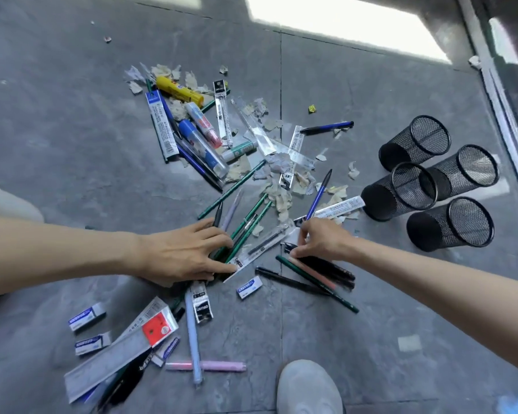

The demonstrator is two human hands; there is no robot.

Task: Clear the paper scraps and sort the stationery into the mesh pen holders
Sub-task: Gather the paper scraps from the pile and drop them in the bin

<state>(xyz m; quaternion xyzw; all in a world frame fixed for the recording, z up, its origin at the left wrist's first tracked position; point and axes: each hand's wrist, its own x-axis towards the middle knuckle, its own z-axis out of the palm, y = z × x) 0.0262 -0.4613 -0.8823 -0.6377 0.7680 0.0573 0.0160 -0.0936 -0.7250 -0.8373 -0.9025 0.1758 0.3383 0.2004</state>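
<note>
Stationery and torn paper scraps (282, 201) lie scattered on a grey tiled floor. My left hand (183, 253) reaches into the pile, its fingers and thumb curled round a bundle of green pencils (253, 218) beside a clear refill packet (263, 245). A blue pen (319, 194) sticks up out of my right hand (322, 240), which holds it while the fingertips touch black pens (326, 267) on the floor. Several black mesh pen holders (401, 191) lie on their sides at the right, apart from both hands.
A yellow glue stick (180, 91), blue tubes and packets lie at the far end of the pile. Erasers (249, 286), a packaged ruler (114, 357) and pastel pens (205, 366) lie near me. My shoe (308, 386) is at the bottom, and a window frame runs along the right.
</note>
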